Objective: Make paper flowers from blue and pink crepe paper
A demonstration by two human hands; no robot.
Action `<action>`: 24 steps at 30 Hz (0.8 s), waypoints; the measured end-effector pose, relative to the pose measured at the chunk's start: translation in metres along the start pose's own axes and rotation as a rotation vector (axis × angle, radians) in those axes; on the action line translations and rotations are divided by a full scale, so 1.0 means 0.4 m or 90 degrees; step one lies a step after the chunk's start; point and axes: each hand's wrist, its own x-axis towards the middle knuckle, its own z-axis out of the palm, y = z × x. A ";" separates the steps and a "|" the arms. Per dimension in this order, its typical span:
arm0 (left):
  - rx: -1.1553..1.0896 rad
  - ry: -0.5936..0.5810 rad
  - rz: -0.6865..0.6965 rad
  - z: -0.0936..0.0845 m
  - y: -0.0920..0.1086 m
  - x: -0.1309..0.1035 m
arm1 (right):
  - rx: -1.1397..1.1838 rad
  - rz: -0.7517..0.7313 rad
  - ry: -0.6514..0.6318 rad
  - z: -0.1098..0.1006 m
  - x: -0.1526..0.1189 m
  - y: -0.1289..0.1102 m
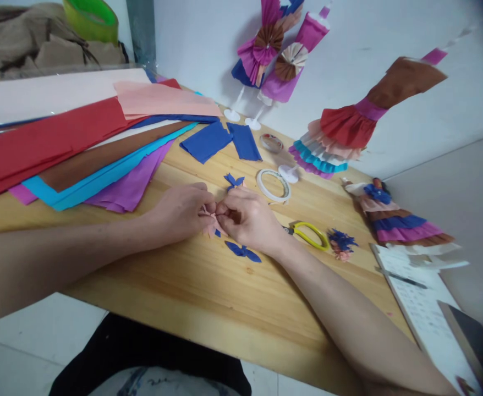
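Paper (211,225) between left hand (209,210) and right hand (221,212) points nearward, axis unclear.

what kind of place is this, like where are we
Probably a craft workspace: coloured paper sheets are piled on a wooden table, yellow-handled scissors lie near a tape roll, and small stands hold miniature paper dresses.

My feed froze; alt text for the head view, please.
Bare left hand and right hand pinch a small pale pink paper piece over a light wooden table. Nearby lie blue paper bows, a white tape roll and yellow-handled scissors; folded coloured paper sheets lie left, paper-dressed mannequins stand behind.
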 end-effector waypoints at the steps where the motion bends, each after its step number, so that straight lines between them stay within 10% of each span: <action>1: 0.000 -0.003 0.002 -0.002 0.002 -0.001 | 0.000 -0.002 -0.001 0.001 0.001 0.001; 24: 0.014 0.015 0.035 0.022 -0.030 0.009 | -0.119 -0.010 -0.058 0.010 0.022 -0.016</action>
